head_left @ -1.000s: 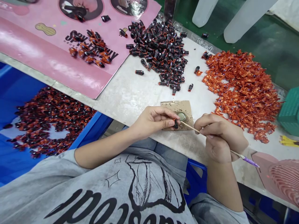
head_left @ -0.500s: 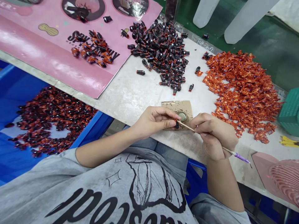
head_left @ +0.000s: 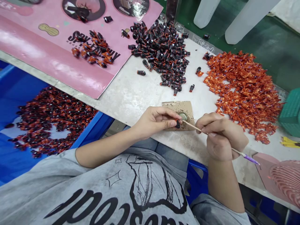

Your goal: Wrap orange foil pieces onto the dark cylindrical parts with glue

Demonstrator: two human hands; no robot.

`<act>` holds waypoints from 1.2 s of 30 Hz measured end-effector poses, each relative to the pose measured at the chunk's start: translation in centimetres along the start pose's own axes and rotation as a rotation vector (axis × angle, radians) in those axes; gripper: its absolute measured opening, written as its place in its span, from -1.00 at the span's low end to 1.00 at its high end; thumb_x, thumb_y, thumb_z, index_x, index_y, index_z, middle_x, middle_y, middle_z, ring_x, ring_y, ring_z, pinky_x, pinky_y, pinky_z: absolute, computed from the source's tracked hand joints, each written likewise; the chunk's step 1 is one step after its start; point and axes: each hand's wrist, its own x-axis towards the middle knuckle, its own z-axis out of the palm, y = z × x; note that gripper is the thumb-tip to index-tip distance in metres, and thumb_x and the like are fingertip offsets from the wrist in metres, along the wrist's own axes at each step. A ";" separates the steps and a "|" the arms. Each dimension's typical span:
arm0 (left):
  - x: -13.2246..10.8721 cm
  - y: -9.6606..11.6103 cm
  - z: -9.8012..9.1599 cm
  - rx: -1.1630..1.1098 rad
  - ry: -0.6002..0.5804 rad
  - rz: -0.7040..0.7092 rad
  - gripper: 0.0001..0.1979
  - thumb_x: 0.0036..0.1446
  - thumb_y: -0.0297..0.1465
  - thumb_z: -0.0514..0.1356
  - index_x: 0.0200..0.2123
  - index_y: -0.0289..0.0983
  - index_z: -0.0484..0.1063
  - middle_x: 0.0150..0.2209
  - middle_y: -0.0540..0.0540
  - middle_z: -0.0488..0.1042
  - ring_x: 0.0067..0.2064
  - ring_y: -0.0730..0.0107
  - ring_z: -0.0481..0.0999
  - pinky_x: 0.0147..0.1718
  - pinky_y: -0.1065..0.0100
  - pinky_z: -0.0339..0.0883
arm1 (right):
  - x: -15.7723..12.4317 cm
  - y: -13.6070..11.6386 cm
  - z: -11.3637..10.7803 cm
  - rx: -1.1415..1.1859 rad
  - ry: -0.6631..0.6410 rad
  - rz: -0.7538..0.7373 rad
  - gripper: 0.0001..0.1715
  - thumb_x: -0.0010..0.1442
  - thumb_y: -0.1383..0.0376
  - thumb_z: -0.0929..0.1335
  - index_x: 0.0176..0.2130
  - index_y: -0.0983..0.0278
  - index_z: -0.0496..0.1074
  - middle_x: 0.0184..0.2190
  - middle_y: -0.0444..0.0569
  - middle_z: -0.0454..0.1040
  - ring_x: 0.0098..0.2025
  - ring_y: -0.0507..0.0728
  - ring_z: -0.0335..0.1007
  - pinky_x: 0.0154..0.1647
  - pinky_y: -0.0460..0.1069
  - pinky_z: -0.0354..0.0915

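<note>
Between thumb and fingers, my left hand (head_left: 159,120) pinches a small black-and-orange piece (head_left: 178,124). My right hand (head_left: 221,134) is closed around a thin wooden stick (head_left: 194,126) with a purple-and-white rear end. The stick's tip lies close beside the small piece; whether they touch I cannot tell. Just beyond my left fingertips, a round cap with pale liquid (head_left: 183,116) rests on a stained cardboard square (head_left: 166,107). A heap of black parts with orange rims (head_left: 164,50) lies farther back, and a heap of glossy orange parts (head_left: 246,90) spreads to the right.
A blue bin (head_left: 91,129) below the table at left holds many black-and-orange pieces. Several such pieces lie on a pink printed sheet (head_left: 70,75). At right are a green basket (head_left: 290,112), yellow strips (head_left: 290,142) and a pink ribbed object (head_left: 286,178).
My right hand has moved right with the stick, drawing its tip a little away from the small piece. My left hand has stayed almost still.
</note>
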 end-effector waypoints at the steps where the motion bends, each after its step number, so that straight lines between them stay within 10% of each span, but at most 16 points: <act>1: 0.0 0.0 0.0 -0.005 -0.001 -0.004 -0.80 -0.09 -0.37 0.52 -0.36 -0.27 0.66 -0.36 -0.04 0.68 -0.35 0.51 0.65 -0.27 0.51 0.55 | 0.2 -0.1 0.0 0.038 0.084 -0.026 -0.79 0.24 0.31 0.31 -0.42 0.23 0.48 -0.51 -0.07 0.47 -0.51 0.07 0.36 -0.55 -0.02 0.25; 9: -0.1 0.0 0.0 -0.030 0.003 0.000 -0.82 -0.07 -0.39 0.52 -0.35 -0.26 0.66 -0.37 -0.05 0.68 -0.34 0.47 0.65 -0.27 0.47 0.55 | 1.9 1.2 -4.7 -0.205 0.672 -0.134 -0.49 0.25 -0.13 0.32 -0.24 0.18 0.63 -0.26 -0.11 0.53 -0.59 -0.07 0.41 -0.66 -0.10 0.17; 13: 0.0 -0.1 -0.1 -0.005 0.029 -0.019 -0.79 -0.10 -0.36 0.53 -0.36 -0.28 0.65 -0.38 -0.07 0.67 -0.33 0.44 0.64 -0.26 0.44 0.55 | 1.2 3.3 -8.2 -0.623 0.262 0.135 -0.76 0.25 0.15 0.42 -0.37 0.22 0.57 -0.50 -0.07 0.53 -0.48 0.05 0.43 -0.42 -0.01 0.31; 18: -0.1 0.0 0.0 -0.005 0.023 0.023 -0.77 -0.11 -0.34 0.53 -0.37 -0.28 0.65 -0.37 -0.08 0.67 -0.32 0.42 0.65 -0.24 0.43 0.57 | 0.8 5.6 -7.8 -0.913 -0.088 0.308 -0.82 0.14 0.27 0.44 -0.21 0.25 0.59 -0.20 0.11 0.61 -0.13 0.28 0.50 -0.04 0.19 0.37; 36: -0.5 1.7 1.5 -0.116 -0.065 0.090 -0.72 -0.15 -0.27 0.55 -0.42 -0.31 0.63 -0.39 -0.09 0.63 -0.36 0.42 0.62 -0.29 0.40 0.56 | 1.0 5.8 -7.5 -0.805 0.023 0.329 -0.65 0.12 0.05 0.38 -0.56 0.18 0.39 -0.47 -0.03 0.44 -0.50 0.12 0.31 -0.44 0.11 0.35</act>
